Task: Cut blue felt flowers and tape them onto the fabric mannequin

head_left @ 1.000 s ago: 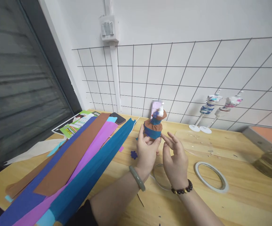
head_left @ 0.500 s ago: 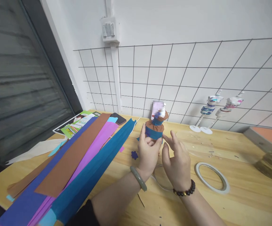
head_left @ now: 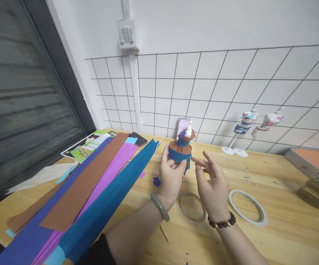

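A small doll dressed in brown and teal-blue crepe paper [head_left: 180, 155] stands upright above the table, its face area pixelated. My left hand [head_left: 173, 177] is closed around its lower left side, with thumb and fingers on the skirt. To the right, my right hand [head_left: 211, 184] has its fingers apart and extended, the index fingertip close to the skirt's right side. Whether that fingertip touches the paper I cannot tell. Just left of my left hand lies a dark blue paper flower [head_left: 156, 182].
Strips of blue, brown, purple and teal crepe paper [head_left: 112, 187] cover the left side. A phone [head_left: 138, 139] lies behind them. Two tape rolls, a thin one [head_left: 192, 208] and a wider white one [head_left: 264, 213], lie at right. Two wrapped dolls on stands [head_left: 242, 129] lean near the grid.
My right hand has moved slightly right, away from the doll, and its fingers have spread more. The left hand keeps its hold, with the doll shifted a little left.
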Demonstrator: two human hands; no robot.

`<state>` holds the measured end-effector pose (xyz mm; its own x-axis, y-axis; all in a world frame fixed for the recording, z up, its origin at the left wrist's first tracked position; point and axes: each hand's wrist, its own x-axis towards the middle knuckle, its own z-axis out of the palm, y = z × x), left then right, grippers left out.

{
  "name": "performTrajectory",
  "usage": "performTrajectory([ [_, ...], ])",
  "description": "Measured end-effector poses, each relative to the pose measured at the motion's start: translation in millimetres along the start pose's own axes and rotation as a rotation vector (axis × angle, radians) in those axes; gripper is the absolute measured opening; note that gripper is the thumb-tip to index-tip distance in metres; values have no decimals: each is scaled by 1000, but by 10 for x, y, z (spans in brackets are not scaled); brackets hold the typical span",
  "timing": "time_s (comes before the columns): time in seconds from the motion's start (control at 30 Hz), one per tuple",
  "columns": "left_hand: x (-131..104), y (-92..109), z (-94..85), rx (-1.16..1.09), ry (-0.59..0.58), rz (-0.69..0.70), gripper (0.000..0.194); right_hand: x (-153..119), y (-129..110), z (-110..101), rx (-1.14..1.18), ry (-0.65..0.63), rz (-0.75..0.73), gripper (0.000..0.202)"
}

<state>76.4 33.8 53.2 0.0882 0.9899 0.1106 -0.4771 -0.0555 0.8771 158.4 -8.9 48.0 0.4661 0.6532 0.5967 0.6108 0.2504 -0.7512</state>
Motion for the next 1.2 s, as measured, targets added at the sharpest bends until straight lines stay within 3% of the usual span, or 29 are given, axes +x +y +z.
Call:
performTrajectory([
  [0.17, -10, 4, 10, -2, -16, 15, 75, 0, -22, 7, 100, -14, -58, 38],
  [0.3, -23, 24, 19, -9, -20, -1, 75, -10, 0, 37, 209, -70, -7, 41],
  [0.5, -44, 13, 11, 2, -45, 21, 72, 61, 13, 27, 542, -182, 258, 45],
  [0.73, -62, 8, 10, 14, -55, 48, 70, 136, -2, -38, 827, -217, 507, 57],
  [0.9, -55, 10, 16, 3, -49, 35, 68, 170, -10, -67, 1094, -276, 720, 53],
  [1.2, -52, 40, 23, -26, -45, 30, 68, 180, 98, -63, 1263, -320, 831, 40],
])
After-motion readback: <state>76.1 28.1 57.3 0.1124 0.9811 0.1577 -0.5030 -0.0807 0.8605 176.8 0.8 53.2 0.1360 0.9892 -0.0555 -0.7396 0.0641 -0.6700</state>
